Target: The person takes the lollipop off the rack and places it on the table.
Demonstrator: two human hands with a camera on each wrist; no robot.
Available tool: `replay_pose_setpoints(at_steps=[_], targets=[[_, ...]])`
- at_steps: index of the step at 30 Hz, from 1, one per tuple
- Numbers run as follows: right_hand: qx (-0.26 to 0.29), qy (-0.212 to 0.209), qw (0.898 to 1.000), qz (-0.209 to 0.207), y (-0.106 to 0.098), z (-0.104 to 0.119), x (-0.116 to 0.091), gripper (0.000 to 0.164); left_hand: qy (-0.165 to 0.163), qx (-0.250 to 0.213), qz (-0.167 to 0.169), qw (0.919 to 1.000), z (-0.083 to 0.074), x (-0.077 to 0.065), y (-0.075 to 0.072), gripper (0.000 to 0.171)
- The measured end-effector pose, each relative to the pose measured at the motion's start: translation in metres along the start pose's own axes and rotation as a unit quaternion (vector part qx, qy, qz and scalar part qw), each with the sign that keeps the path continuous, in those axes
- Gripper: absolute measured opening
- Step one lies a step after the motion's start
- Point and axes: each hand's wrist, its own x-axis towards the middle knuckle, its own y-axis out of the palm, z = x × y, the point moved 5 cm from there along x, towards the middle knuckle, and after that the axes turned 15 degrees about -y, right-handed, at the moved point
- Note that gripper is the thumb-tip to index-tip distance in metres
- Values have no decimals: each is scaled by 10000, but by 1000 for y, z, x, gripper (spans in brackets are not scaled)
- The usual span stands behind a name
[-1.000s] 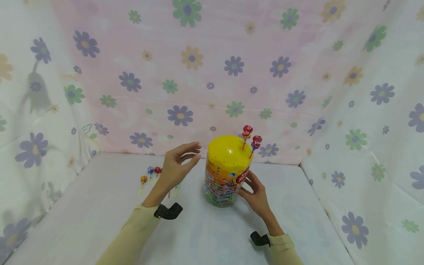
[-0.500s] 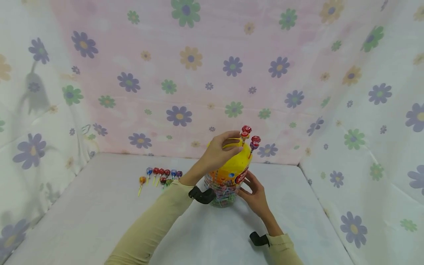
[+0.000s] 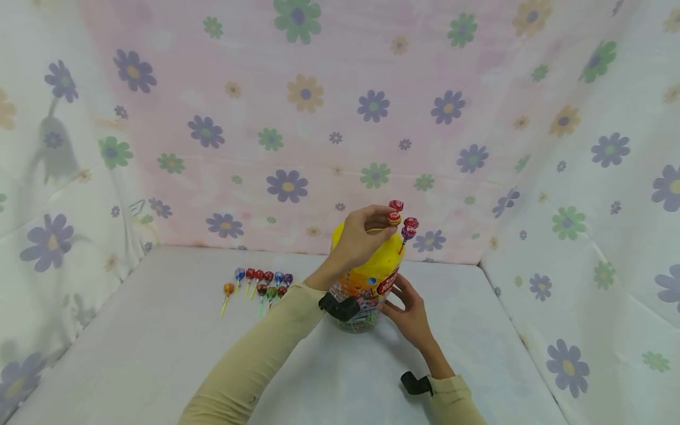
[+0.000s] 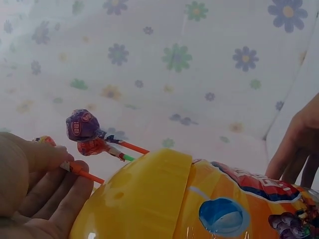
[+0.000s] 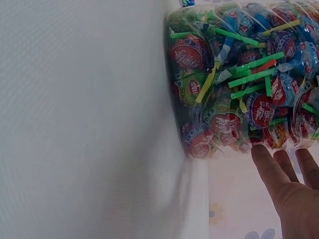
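Note:
A clear plastic jar (image 5: 239, 94) packed with wrapped lollipops stands upright under a yellow domed lid (image 3: 385, 254) dotted with small holes. Above the lid's right side, my left hand (image 3: 363, 236) pinches a red-and-yellow lollipop (image 3: 394, 219), thumb and fingertips at the top of its orange stick (image 4: 89, 176). A red lollipop (image 3: 396, 205) shows just behind it. Beside these, a purple lollipop (image 4: 82, 124) and another red one (image 4: 92, 146) poke up from the lid. Low on the jar's right side, my right hand (image 3: 413, 316) touches the wall with its fingertips.
Several loose lollipops (image 3: 259, 275) lie in rows on the white table (image 3: 175, 330), left of the jar, partly behind my left forearm. An orange lollipop (image 3: 228, 289) lies at their left end. Flower-print cloth (image 3: 340, 118) encloses the table at the back and sides.
My left hand has moved right from beside the jar, across the lid, to a lollipop standing there, and now pinches it. The right hand stays against the jar.

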Motion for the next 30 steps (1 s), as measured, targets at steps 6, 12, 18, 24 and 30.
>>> replay_pose_setpoints(at_steps=[6,12,18,24,30], targets=[[0,30,10000,-29,0,0,-1,79,348,35,-239,9991,0,3,1,29],[13,26,10000,-1,0,2,-1,78,372,-17,-331,9988,0,3,2,29],[1,22,10000,13,2,1,-1,77,628,-499,-449,9958,-4,2,-1,29],[-11,-61,10000,37,3,2,-1,77,849,-728,-481,9926,-11,-4,-7,30],[-19,-146,9999,48,2,2,-2,78,816,-735,-485,9928,-10,-13,-16,31]])
